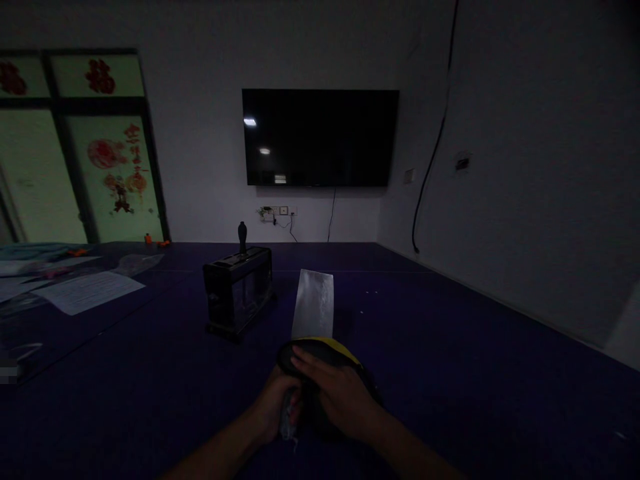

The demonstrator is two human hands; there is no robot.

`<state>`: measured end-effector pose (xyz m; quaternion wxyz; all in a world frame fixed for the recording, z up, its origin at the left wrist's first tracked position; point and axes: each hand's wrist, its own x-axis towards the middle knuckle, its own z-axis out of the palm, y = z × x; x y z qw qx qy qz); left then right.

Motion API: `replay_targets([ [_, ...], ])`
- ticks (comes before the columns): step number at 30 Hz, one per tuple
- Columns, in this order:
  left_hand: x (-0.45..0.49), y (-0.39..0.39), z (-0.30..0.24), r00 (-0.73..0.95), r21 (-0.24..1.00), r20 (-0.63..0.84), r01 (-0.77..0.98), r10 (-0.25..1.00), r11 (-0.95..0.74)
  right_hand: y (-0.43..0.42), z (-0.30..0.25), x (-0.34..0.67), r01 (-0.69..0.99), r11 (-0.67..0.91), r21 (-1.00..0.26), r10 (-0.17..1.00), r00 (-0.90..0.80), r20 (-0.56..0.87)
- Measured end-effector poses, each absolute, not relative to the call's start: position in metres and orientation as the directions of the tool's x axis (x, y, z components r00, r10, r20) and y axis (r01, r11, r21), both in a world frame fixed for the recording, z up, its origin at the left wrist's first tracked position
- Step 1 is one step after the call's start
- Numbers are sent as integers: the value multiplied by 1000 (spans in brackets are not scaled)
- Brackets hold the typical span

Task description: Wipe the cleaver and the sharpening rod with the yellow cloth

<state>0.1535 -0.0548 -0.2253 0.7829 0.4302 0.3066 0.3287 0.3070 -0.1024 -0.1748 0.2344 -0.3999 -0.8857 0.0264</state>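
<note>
Low in the middle, a dark rounded thing with a yellow edge (345, 350) is between my hands; its kind is too dim to tell. My right hand (345, 393) lies over its top with the fingers bent round it. At its left side my left hand (277, 403) is closed, and crinkled clear plastic film (287, 423) pokes out below the fingers. Just beyond the dark thing shows a broad grey metal blade, like a cleaver's (314, 303); its lower end is hidden. Left of the blade stands a black knife block (220, 300) with one black-handled knife (243, 235) upright in it.
The table has a dark blue-purple top (425, 360). Papers (93, 291) and clear plastic (137, 263) lie on the left, with small orange things (163, 244) at the far edge. White bits (369, 292) lie right of the blade. A television (320, 137) hangs on the wall.
</note>
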Motion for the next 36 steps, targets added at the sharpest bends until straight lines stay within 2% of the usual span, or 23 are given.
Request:
replay_targets([
  [9, 155, -60, -215, 510, 880, -84, -364, 856, 303, -99, -179, 310, 749, 637, -181, 750, -548, 371],
  [15, 155, -58, -210, 491, 850, -73, -425, 868, 311, -99, -178, 310, 817, 561, -134, 798, -491, 349],
  [21, 152, -53, -211, 550, 840, -91, -406, 830, 361, -97, -176, 309, 866, 491, -91, 837, -440, 325],
  [36, 153, -56, -207, 547, 798, -10, -500, 837, 337, -92, -186, 318, 853, 489, -184, 780, -333, 531],
])
